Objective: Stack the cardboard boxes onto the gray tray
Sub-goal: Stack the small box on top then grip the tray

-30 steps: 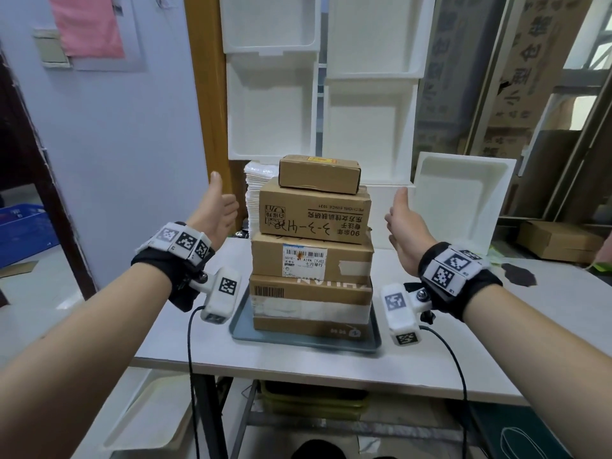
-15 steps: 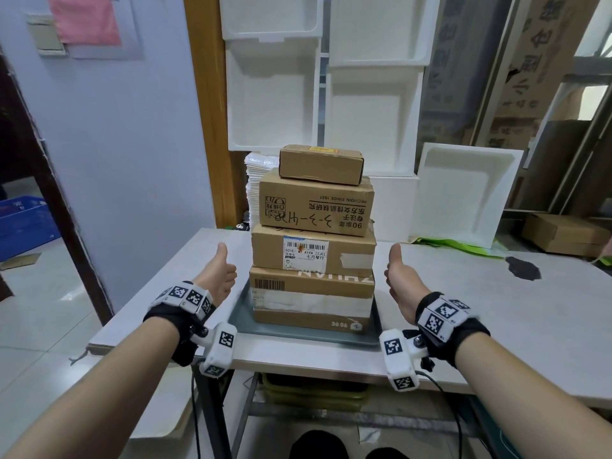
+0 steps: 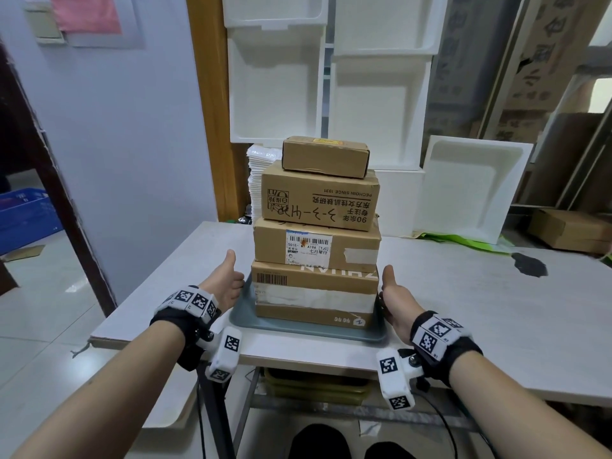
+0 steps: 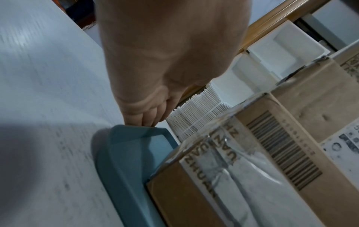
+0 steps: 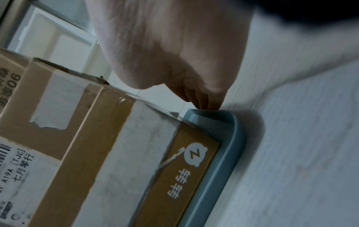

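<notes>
Left hand (image 3: 222, 283) fingers (image 4: 147, 118) lie together, tips against the tray (image 3: 243, 313) rim at nine o'clock, thumb up. Right hand (image 3: 394, 298) fingers (image 5: 204, 99) likewise touch its three o'clock rim. Four boxes (image 3: 318, 226) stand stacked on the tray, at the table (image 3: 463, 309) edge nearest the person.

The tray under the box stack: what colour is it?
The tray is a muted blue-gray; the left wrist view shows it best.

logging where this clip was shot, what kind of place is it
Most likely a packing or storage room. White foam boxes are piled against the wall, shipping cartons with barcode labels stand stacked on a gray tray, and more cardboard sits at the right.
</notes>
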`<state>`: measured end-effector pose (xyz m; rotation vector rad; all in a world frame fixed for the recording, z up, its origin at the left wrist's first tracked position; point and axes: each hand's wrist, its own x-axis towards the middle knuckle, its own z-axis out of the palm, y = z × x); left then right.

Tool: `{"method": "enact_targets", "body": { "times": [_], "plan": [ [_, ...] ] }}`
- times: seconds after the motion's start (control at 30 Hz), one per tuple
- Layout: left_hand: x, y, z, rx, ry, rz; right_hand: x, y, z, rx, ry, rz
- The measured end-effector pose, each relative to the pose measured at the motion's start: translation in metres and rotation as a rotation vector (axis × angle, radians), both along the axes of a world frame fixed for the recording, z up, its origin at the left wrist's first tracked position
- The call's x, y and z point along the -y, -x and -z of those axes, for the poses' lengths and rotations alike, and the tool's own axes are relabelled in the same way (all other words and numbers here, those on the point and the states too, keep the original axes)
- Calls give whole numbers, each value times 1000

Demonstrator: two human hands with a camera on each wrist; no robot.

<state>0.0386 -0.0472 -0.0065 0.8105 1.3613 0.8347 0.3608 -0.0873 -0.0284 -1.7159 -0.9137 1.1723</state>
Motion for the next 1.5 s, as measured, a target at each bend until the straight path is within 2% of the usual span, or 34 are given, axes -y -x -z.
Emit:
{"method": "enact_targets", "body": {
  "times": [0.27,0.9,1.5],
  "plan": [
    [-6,-3,6,-56,-22,31,-5,-10,7,-52,-18,-6],
    [-12,-94,-1,30,-30,117,-8,-86,10,-45,-6,118],
    [-4,-105,-8,33,-24,107,-11,-88,4,-47,-9,142]
  ]
}}
